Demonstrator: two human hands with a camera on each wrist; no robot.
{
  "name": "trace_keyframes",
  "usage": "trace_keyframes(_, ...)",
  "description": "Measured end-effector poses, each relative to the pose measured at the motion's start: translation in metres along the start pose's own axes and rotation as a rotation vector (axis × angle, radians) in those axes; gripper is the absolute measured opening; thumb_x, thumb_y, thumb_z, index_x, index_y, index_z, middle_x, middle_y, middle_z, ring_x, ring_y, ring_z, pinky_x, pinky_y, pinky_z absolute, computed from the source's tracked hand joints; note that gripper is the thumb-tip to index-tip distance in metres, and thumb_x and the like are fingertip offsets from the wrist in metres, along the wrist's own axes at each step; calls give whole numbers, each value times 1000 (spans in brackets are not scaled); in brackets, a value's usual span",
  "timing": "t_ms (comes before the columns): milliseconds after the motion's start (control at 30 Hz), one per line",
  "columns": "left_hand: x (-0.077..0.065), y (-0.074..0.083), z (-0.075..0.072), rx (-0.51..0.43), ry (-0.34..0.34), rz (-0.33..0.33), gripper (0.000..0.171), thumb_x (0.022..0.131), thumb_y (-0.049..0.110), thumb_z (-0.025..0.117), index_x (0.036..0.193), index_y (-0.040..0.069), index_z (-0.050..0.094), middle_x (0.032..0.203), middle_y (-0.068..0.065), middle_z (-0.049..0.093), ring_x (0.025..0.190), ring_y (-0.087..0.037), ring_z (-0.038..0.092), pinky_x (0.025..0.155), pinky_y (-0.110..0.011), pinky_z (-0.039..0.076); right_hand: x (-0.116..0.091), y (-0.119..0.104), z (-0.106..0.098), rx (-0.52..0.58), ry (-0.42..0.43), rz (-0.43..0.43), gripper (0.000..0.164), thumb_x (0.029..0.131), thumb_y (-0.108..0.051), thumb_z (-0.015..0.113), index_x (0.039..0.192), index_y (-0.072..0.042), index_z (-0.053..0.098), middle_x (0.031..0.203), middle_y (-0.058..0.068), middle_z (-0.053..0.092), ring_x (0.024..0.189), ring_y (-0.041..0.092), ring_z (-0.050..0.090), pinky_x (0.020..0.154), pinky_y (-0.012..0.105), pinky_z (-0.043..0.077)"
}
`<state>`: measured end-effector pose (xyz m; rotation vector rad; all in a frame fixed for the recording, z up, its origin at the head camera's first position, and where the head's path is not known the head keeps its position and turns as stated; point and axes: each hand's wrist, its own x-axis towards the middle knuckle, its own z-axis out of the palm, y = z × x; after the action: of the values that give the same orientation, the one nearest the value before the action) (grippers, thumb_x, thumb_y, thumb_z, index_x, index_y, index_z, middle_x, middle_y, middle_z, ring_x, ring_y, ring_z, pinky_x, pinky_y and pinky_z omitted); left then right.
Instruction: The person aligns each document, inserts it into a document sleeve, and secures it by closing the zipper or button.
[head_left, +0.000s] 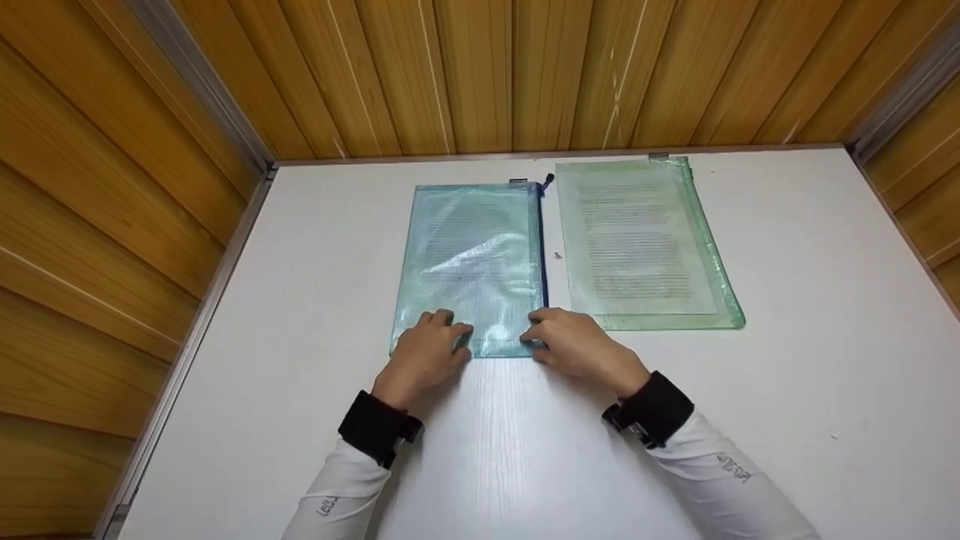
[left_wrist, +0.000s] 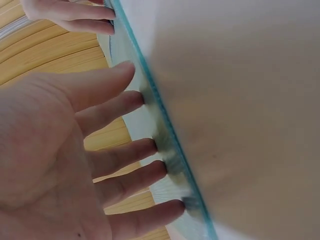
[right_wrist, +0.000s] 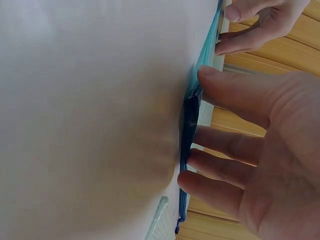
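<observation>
A translucent blue zip document pouch with a printed sheet inside lies flat on the table, its dark blue zipper along the right side. My left hand rests its fingertips on the pouch's lower left part, thumb near the bottom edge. In the left wrist view, the fingers are spread and nearly straight against the pouch. At the lower right corner, my right hand touches the pouch beside the zipper. Its fingers look extended in the right wrist view, not wrapped around anything.
A green zip document pouch holding a printed page lies to the right, slightly farther back. The white table meets wood-patterned walls at the back and sides, with a metal frame along its left edge.
</observation>
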<state>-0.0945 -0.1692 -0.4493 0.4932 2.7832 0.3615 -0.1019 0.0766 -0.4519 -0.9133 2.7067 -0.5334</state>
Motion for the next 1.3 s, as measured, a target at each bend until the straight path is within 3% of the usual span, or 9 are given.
trace_keyframes(300,9,1,-4,-8,-43,-69,41,98,27,58,137,13,59,148,-19,48,137,-40,45,99,-59,49,14,4,1,27,-15,42,25,90,-14,69,114,-12,75,133,18,62,118,34,64,95,49,54)
trace_keyframes(533,14,4,-3,1,-9,-67,39,98,26,58,130,4,60,138,-23,53,129,-43,50,91,-57,53,22,5,0,38,-4,58,25,89,-12,69,113,-12,76,131,17,63,111,35,67,89,50,55)
trace_keyframes(733,22,3,-6,-50,-7,-127,37,95,26,59,124,3,62,130,-21,57,125,-42,52,93,-56,52,29,5,2,42,12,56,25,89,-12,68,113,-12,75,131,15,63,112,35,66,91,50,54)
trace_keyframes(933,25,1,-4,-36,55,-160,31,92,25,64,114,2,65,117,-18,61,114,-39,58,88,-52,54,34,6,5,54,22,54,25,90,-14,68,114,-12,74,132,14,62,117,33,65,96,49,53)
trace_keyframes(1100,27,-5,-4,-56,98,-183,32,89,25,69,114,4,67,123,-18,62,115,-39,59,88,-52,54,39,6,6,51,31,47,24,92,-15,67,115,-12,74,133,14,62,118,33,64,97,48,53)
trace_keyframes(1300,28,-11,-6,-73,93,-207,36,89,28,70,118,6,68,135,-19,59,124,-40,56,92,-55,53,44,6,8,64,37,50,25,92,-15,67,116,-12,74,134,14,62,120,34,63,98,48,52)
